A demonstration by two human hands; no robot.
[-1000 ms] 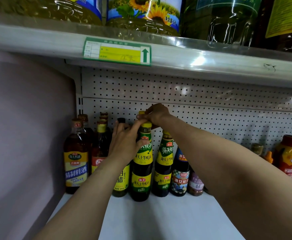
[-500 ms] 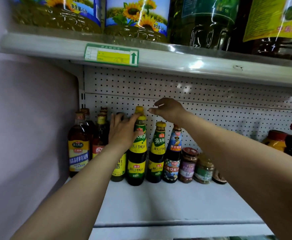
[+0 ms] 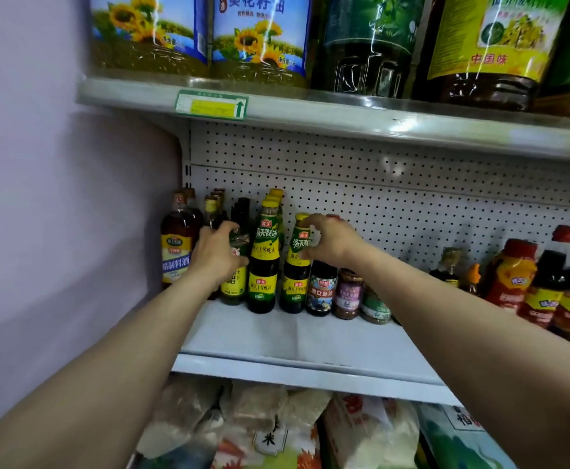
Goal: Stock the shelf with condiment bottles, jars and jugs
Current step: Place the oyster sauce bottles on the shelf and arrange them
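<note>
At centre frame on the white shelf (image 3: 310, 336), left hand (image 3: 217, 257) gripping a dark vinegar bottle (image 3: 235, 279), right hand (image 3: 331, 242) clasping a yellow-capped oyster sauce bottle (image 3: 297, 265), both upright.

Upright dark sauce bottles (image 3: 265, 265) (yellow-green labels) on white shelf (image 3: 310, 336)

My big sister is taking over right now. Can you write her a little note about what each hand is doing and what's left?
Left hand: grips the vinegar bottle, standing on the shelf.
Right hand: grips the neck of an oyster sauce bottle, also standing.
Done: a row of bottles and jars stands at the shelf's back left; more bottles at far right.
Left: the shelf's front and middle are bare. No spare stock is in view.
</note>
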